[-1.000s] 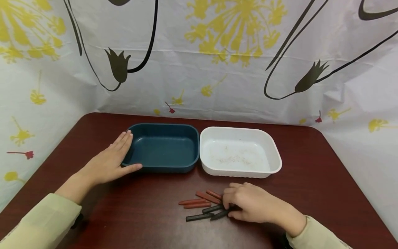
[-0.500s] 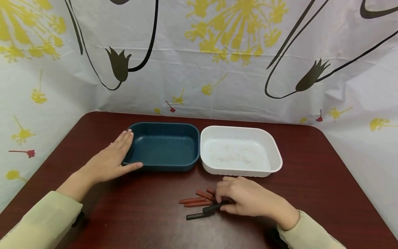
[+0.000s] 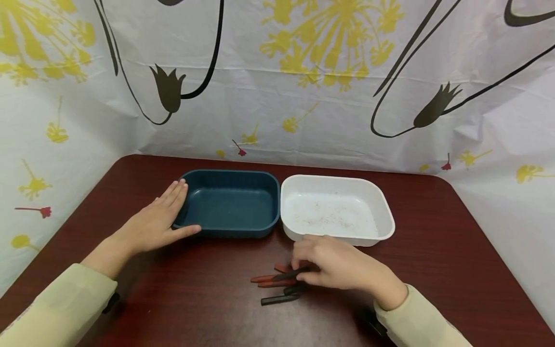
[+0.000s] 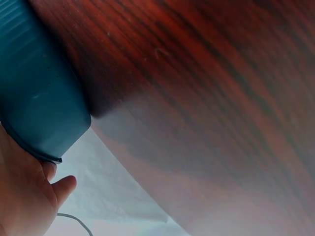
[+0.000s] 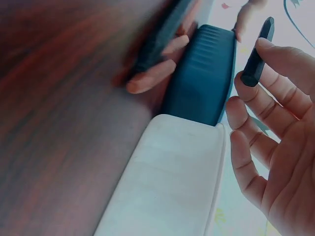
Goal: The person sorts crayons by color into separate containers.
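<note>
From head view, right hand (image 3: 342, 265) pinches black crayon (image 3: 289, 275); right wrist view shows its tip (image 5: 256, 54) between fingers. Left hand (image 3: 151, 224) flat, fingers straight, against blue tray (image 3: 230, 202).

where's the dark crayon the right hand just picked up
In the head view, the dark crayon is pinched in the right hand, just above the red crayons, in front of the white tray.

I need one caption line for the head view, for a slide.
Right hand pinches a black crayon; left hand rests against the blue tray.
</note>
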The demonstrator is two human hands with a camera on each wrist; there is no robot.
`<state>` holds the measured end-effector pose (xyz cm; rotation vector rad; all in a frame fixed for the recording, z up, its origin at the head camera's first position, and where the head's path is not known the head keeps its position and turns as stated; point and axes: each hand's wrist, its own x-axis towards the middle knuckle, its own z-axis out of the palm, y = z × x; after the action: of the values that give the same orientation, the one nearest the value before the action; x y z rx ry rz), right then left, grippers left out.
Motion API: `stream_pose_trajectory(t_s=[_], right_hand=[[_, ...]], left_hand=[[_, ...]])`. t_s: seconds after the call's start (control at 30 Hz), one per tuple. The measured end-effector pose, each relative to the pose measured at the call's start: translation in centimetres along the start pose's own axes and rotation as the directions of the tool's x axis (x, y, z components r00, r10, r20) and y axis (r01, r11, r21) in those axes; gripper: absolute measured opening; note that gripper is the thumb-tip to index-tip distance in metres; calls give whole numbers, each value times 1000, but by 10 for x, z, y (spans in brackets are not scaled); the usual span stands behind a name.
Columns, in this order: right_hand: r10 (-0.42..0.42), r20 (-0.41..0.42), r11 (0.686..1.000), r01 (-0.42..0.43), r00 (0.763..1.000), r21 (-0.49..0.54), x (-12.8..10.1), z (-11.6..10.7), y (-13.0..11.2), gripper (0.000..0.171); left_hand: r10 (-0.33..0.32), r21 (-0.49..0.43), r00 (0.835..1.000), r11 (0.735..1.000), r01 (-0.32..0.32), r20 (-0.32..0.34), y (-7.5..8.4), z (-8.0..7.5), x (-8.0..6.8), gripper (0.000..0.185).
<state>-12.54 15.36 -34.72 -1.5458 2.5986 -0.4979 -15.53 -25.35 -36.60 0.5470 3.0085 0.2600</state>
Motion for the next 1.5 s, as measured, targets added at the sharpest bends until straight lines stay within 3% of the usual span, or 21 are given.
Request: stream_pose_trajectory(t_s=[0.87,1.5], right_hand=[[23,-94,996,-15,995,86,34,-30,15,6],[81,-87,983,-65,993,169,69,-35,14,5]], left_hand=[[18,-11,1000,1000,-19,-6,1,-1,-1,106],[8,-17,1000,1000,-8,-5,0,1,-1,107]])
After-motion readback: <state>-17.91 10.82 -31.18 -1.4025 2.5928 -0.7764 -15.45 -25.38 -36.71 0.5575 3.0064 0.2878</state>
